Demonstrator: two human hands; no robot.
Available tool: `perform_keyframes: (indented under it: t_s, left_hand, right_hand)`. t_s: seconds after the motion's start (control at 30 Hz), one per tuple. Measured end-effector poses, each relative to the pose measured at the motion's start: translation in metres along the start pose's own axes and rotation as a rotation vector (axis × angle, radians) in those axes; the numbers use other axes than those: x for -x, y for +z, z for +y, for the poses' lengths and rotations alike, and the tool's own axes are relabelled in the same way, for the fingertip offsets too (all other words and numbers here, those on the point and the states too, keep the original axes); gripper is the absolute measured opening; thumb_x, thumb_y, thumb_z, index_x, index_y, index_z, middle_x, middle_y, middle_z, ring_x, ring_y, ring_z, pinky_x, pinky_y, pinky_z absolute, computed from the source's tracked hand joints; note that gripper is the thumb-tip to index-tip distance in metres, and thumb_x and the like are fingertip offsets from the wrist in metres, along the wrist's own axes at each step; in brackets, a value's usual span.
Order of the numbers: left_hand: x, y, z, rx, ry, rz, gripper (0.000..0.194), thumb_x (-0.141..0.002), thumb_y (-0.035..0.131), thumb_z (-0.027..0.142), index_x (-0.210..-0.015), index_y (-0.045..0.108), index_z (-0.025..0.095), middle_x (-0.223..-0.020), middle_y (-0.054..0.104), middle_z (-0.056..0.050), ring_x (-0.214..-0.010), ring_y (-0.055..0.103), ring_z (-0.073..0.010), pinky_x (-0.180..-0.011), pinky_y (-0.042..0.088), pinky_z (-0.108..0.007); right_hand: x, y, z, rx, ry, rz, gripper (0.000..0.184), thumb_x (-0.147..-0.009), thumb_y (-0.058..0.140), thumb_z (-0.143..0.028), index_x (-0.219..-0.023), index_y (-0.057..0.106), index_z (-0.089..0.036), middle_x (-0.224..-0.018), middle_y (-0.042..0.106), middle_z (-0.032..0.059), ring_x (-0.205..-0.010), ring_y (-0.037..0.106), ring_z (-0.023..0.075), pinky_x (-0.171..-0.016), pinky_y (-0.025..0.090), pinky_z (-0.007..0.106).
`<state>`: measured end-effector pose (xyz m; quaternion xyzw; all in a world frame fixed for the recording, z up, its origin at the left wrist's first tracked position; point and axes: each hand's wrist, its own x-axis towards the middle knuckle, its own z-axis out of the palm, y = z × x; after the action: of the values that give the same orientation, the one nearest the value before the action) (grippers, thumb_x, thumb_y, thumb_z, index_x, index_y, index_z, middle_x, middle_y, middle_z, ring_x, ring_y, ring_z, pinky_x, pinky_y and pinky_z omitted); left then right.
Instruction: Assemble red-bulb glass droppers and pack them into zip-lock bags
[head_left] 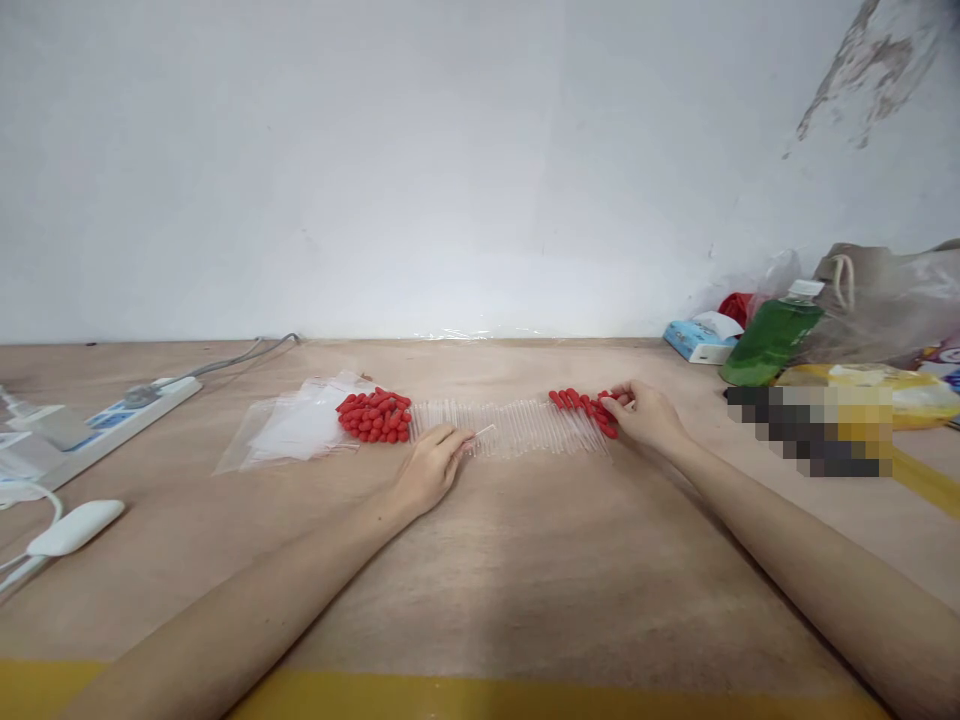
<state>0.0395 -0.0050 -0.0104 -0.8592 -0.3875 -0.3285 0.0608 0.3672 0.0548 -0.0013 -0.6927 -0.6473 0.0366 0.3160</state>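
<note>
A long row of thin clear tubes, like dropper pipettes, lies side by side on the wooden table. My left hand rests at the row's near side, fingers closed on one clear tube that sticks out to the right. At the row's right end lies a small group of red rubber bulbs. There my right hand has thumb and fingertips pinched on a red bulb; the fingers partly hide it. A bigger heap of red bulbs sits at the row's left end.
Clear plastic bags are stacked left of the heap. A power strip with cables and a white plug-like device occupy the left side. On the right stand a green bottle, a tissue pack and plastic packaging. A wall closes the back.
</note>
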Motion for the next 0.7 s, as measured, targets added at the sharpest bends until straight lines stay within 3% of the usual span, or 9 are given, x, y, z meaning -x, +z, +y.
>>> perform_keyframes:
  t_s: [0.17, 0.53, 0.7]
  left_hand:
    - [-0.0020, -0.0002, 0.0010, 0.028, -0.015, -0.024, 0.021, -0.089, 0.035, 0.021, -0.093, 0.055, 0.016, -0.078, 0.053, -0.005, -0.073, 0.051, -0.0151, -0.068, 0.043, -0.027]
    - [-0.0016, -0.0026, 0.0015, 0.052, -0.017, -0.036, 0.023, -0.089, 0.035, 0.022, -0.094, 0.056, 0.015, -0.079, 0.055, -0.006, -0.074, 0.052, -0.0154, -0.069, 0.044, -0.029]
    - [-0.0014, -0.0031, 0.0015, 0.057, -0.012, -0.044, 0.024, -0.089, 0.036, 0.023, -0.095, 0.057, 0.015, -0.080, 0.056, -0.006, -0.075, 0.053, -0.0159, -0.070, 0.044, -0.030]
  right_hand:
    - [0.0002, 0.0044, -0.0003, 0.070, -0.057, 0.007, 0.032, -0.072, 0.052, -0.045, -0.083, 0.067, -0.019, -0.080, 0.064, 0.0067, -0.072, 0.057, 0.0185, -0.059, 0.038, 0.027]
    - [-0.0002, 0.0082, 0.0022, -0.171, 0.102, -0.028, 0.024, -0.066, 0.058, -0.027, -0.086, 0.064, -0.015, -0.069, 0.064, 0.0037, -0.062, 0.058, 0.0141, -0.053, 0.039, 0.022]
    - [-0.0003, 0.0096, 0.0070, -0.344, 0.180, -0.061, 0.029, -0.061, 0.064, -0.039, -0.079, 0.065, -0.015, -0.070, 0.066, 0.0056, -0.063, 0.060, 0.0161, -0.052, 0.041, 0.023]
